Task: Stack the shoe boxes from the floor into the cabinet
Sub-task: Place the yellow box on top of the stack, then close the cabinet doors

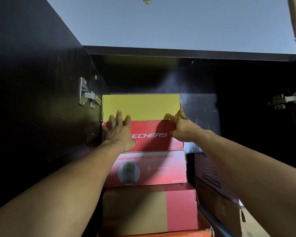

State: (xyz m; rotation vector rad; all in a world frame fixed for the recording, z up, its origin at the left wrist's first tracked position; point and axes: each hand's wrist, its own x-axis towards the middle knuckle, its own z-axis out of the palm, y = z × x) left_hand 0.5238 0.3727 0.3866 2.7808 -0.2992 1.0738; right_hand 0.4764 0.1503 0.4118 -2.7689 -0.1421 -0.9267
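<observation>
A yellow shoe box (140, 106) sits on top of a stack inside the dark cabinet (161, 72). Under it lie a red Skechers box (154, 135), a pink-red printed box (161, 168) and a tan and pink box (149, 209). My left hand (119, 129) lies flat with straight fingers against the front of the yellow and red boxes at their left side. My right hand (181, 125) touches the yellow box's lower right corner with fingers extended. Neither hand grips anything.
A second, lower stack of dark and brown boxes (214, 189) stands to the right of the main stack. The cabinet's left door (32, 100) hangs open on a metal hinge (86, 96); another hinge (287, 99) shows at right. An orange box edge (203, 232) is at the bottom.
</observation>
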